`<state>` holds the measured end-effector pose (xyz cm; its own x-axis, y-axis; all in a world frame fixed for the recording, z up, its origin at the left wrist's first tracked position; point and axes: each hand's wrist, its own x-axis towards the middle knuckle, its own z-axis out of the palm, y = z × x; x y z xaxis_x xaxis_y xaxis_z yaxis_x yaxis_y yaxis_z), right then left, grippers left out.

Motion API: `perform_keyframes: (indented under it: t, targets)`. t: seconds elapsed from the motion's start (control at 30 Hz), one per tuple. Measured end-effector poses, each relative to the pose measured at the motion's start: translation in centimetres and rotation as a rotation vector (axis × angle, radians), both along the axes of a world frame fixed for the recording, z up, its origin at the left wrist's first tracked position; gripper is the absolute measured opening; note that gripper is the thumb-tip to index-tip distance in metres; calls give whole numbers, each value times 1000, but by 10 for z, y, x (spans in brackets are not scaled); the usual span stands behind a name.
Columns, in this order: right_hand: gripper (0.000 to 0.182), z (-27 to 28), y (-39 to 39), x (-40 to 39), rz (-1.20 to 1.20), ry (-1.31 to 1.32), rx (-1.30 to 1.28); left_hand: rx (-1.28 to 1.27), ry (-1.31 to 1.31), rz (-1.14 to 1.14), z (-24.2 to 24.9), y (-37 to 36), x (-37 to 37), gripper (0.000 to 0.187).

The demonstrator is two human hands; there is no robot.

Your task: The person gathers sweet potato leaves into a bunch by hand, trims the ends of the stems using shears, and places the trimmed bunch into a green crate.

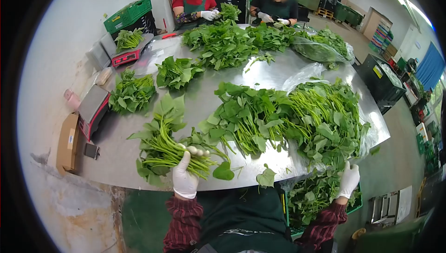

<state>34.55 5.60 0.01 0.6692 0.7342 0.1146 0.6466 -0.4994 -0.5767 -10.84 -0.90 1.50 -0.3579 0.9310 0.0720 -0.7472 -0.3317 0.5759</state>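
My left hand (186, 176), in a white glove, is closed around the stems of a bunch of leafy greens (162, 144) at the table's front edge. Its leaves point away from me and to the left. My right hand (349, 180), also gloved, is held past the front right table edge, above a green crate (357, 202) of loose leaves (311, 197). The fingers of that hand are curled; whatever may be between them is hidden. Between my hands, a large pile of long-stemmed greens (325, 113) lies partly on clear plastic.
A metal table (195, 109) spreads before me. Bunches (132, 93) lie on its left, near two red-edged scales (127, 57) (93, 109) and a cardboard box (68, 142). Across it, two gloved co-workers (197, 4) (276, 7) handle greens behind another heap (223, 44). A single leaf (266, 177) overhangs the front edge.
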Motion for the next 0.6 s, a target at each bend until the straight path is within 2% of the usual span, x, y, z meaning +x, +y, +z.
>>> perform_keyframes:
  t: [0.07, 0.13, 0.17, 0.2, 0.23, 0.27, 0.3, 0.33, 0.37, 0.47, 0.5, 0.53, 0.6]
  targets:
    - [20, -14, 6, -25, 594, -779, 251, -40, -27, 71, -3, -1, -2, 26]
    - [22, -10, 14, -89, 895, -619, 195, -47, -34, 42, -18, 1, -6, 23]
    - [20, -15, 15, -127, 835, 226, 49, -54, -43, 10, -23, 1, -8, 21]
    - [18, -20, 17, -159, 976, 162, 10, -56, -40, 12, -22, 0, -7, 21]
    - [21, -12, 11, -197, 1092, 213, 51, -61, -29, 23, -20, 0, -4, 18]
    - [28, -30, 14, -229, 1079, 300, 67, -65, -19, 35, -19, -1, -3, 15]
    - [35, -89, 27, -250, 1188, -80, 254, -53, -39, 16, -23, 0, -5, 13]
    - [38, -68, 26, -274, 1159, -17, 265, -52, -35, 19, -24, -1, -6, 13]
    - [25, -48, 25, -291, 1157, -21, 138, -67, -56, 26, -24, -1, -6, 12]
    - [22, -103, 53, -306, 1271, -73, 199, -132, -92, 51, -22, -5, -4, 10]
    - [21, -86, 52, -303, 1263, 68, 234, -184, -111, 70, -21, -5, -5, 9]
    - [20, -77, 55, -299, 1214, 393, -11, -181, -109, 78, -22, -6, -6, 9]
    - [22, 4, 28, -284, 1061, 1208, -226, -195, -99, 90, -28, -7, -9, 8]
